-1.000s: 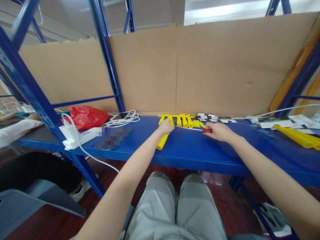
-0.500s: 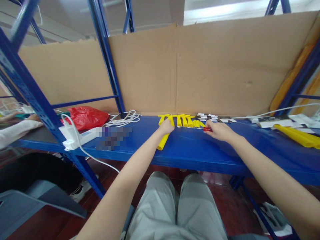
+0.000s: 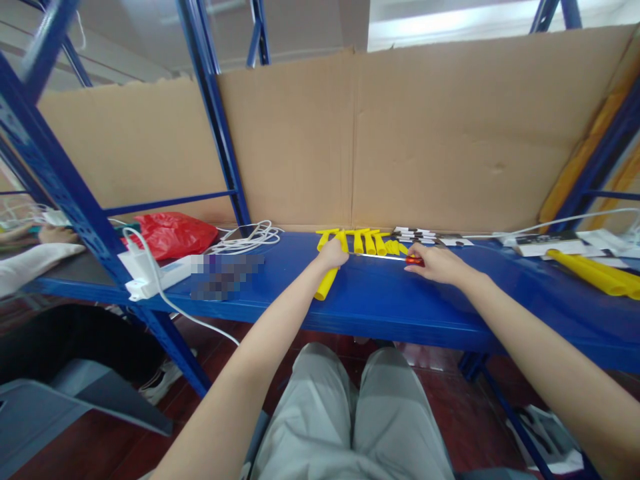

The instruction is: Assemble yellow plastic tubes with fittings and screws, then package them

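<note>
My left hand (image 3: 333,255) is closed around a yellow tube (image 3: 326,285), which slants toward the shelf's front edge. My right hand (image 3: 431,261) grips a red-handled tool (image 3: 415,261) between thumb and fingers. From it a long, thin, silvery strip or shaft (image 3: 380,256) runs left to my left hand; its far end is hidden there, and I cannot tell its exact kind. Behind my hands, several yellow tubes (image 3: 369,243) lie in a row, with small yellow pieces (image 3: 395,247) at their right end.
The blue shelf (image 3: 380,300) has cardboard behind it. A power strip (image 3: 160,275), white cables (image 3: 257,235) and a red plastic bag (image 3: 177,235) lie left. Black-and-white cards (image 3: 415,234) sit behind my right hand; more yellow tubes (image 3: 590,272) lie far right. Another person's sleeve (image 3: 35,267) shows at left.
The silvery strip looks broader and brighter, and more of the red handle shows as my right hand turns slightly. My left hand and the yellow tube stay nearly still.
</note>
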### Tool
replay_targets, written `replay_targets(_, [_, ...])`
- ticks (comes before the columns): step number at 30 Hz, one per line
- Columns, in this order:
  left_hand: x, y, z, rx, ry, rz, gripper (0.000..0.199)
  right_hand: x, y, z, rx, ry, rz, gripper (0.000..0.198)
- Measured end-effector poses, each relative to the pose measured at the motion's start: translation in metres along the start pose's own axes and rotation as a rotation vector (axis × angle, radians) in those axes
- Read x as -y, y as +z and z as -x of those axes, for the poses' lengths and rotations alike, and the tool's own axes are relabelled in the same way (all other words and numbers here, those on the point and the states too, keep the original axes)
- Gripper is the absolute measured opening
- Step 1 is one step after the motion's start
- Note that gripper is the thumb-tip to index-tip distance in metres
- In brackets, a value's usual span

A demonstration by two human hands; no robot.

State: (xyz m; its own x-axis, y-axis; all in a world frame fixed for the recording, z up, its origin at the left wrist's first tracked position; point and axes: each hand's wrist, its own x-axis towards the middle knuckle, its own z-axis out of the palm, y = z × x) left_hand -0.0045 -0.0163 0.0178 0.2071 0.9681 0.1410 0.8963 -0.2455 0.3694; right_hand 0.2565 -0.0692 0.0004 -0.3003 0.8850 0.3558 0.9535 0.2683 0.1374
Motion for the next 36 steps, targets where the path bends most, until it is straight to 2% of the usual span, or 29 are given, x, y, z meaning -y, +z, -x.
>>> replay_targets(5, [0.0001,0.0000,0.0004,0.003,-0.011,0.007,0.028,0.0011,-0.0002,-0.0004,-0.008,0.012,0.036,0.015])
replay_targets(11, [0.0023,0.0026,-0.0025,-0.021,-0.002,0.020,0.030,0.0071,-0.0069,0.0012,0.049,0.036,0.120,0.021])
replay_targets(17, [0.0031,0.0032,-0.0049,0.002,-0.007,0.004,0.029,0.0037,-0.0025,-0.0010,0.095,0.001,0.054,0.029])
replay_targets(20, [0.0024,0.0024,-0.0039,-0.009,-0.012,-0.009,0.029,0.0027,-0.0016,-0.0017,0.084,-0.006,0.015,0.028])
replay_targets(25, [0.0012,0.0013,-0.0011,-0.008,-0.008,0.004,0.028,0.0026,-0.0013,-0.0009,0.040,0.057,0.020,0.023])
replay_targets(29, [0.0016,0.0017,-0.0011,-0.002,-0.010,0.009,0.028,0.0019,0.0005,-0.0008,0.008,0.025,0.031,0.015])
replay_targets(36, [0.0023,0.0031,-0.0024,-0.021,-0.001,0.001,0.032,0.0083,-0.0061,-0.0001,0.067,0.041,0.080,0.020])
